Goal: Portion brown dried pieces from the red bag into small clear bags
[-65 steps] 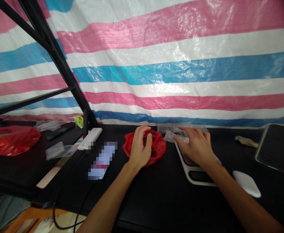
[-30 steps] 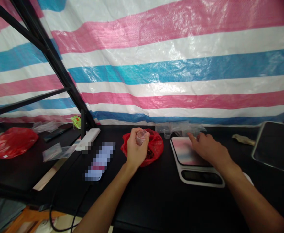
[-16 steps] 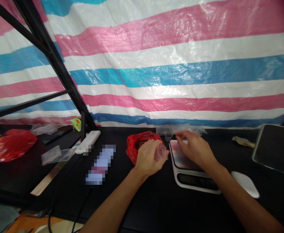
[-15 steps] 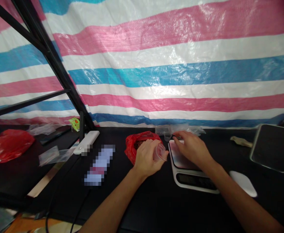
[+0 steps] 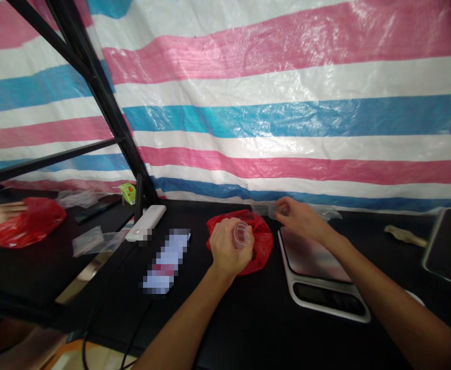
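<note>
My left hand [image 5: 227, 246] is wrapped round a small clear plastic cup [image 5: 241, 235], its open end facing up toward me. Cup and hand are above an open red plastic bag [image 5: 263, 241], whose contents they mostly cover. Behind the scale, my right hand [image 5: 300, 218] pinches a second small clear cup [image 5: 275, 211] by its side, in front of a crumpled clear plastic bag [image 5: 327, 212]. The kitchen scale [image 5: 310, 257] lies below that hand, and my right forearm passes over its right side.
A phone [image 5: 167, 262] and a white power strip [image 5: 146, 222] lie to the left. At far left another person's hand [image 5: 0, 216] touches a red bag [image 5: 42, 218]. A dark tablet-like panel [image 5: 449, 246] stands at right. A striped sheet [image 5: 287, 118] hangs behind the table.
My left hand has moved with its cup over the red bag. My right hand has moved from the scale's back edge to the second cup and taken hold of it. Another person's hand has appeared at left.
</note>
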`<act>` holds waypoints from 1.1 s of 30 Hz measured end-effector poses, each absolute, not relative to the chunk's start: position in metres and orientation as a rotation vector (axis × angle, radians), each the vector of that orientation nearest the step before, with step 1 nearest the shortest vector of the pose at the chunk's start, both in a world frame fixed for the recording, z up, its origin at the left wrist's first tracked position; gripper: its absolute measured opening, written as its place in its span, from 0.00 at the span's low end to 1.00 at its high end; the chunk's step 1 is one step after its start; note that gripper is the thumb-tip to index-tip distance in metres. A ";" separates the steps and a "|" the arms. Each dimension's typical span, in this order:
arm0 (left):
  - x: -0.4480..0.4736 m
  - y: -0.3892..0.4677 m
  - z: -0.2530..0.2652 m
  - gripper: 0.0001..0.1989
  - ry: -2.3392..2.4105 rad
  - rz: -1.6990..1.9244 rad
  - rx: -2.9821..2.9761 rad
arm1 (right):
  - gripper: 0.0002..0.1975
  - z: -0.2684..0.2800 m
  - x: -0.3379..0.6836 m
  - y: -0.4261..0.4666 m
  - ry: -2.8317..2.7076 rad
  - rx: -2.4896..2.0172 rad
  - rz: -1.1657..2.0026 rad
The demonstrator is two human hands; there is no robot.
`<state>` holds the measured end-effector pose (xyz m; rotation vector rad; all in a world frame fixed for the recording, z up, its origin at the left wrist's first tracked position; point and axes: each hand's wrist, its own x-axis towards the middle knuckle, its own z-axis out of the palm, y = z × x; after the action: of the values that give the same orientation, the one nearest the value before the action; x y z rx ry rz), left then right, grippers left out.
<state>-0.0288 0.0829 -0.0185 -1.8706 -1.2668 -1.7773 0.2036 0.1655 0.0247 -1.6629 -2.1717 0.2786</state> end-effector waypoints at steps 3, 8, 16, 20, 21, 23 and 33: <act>-0.027 0.079 -0.014 0.11 -1.195 -1.706 -1.894 | 0.25 0.024 0.234 0.146 -1.987 -1.638 0.342; -0.026 0.068 0.014 0.06 -1.470 -1.589 -1.864 | 0.26 0.014 0.283 0.094 -1.587 -1.703 0.632; -0.015 -0.010 0.005 0.14 -2.261 -0.981 -2.093 | 0.28 0.011 0.263 0.053 -1.166 -1.569 0.816; -0.012 -0.009 -0.026 0.18 -2.244 -0.960 -2.155 | 0.29 0.000 0.261 0.066 -1.316 -1.608 0.740; -0.012 -0.004 -0.029 0.18 -2.231 -0.981 -2.205 | 0.28 -0.003 0.262 0.071 -1.385 -1.616 0.687; -0.009 0.005 -0.027 0.18 -2.216 -1.026 -2.295 | 0.26 -0.005 0.259 0.081 -1.534 -1.567 0.532; -0.025 0.065 0.064 0.17 -2.239 -1.118 -1.944 | 0.17 0.081 0.156 0.113 -2.347 -0.976 0.393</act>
<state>-0.0247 0.0652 0.0638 -1.9441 -2.2387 -1.1183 0.1565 0.1126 0.0805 -0.9763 -2.3468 0.3934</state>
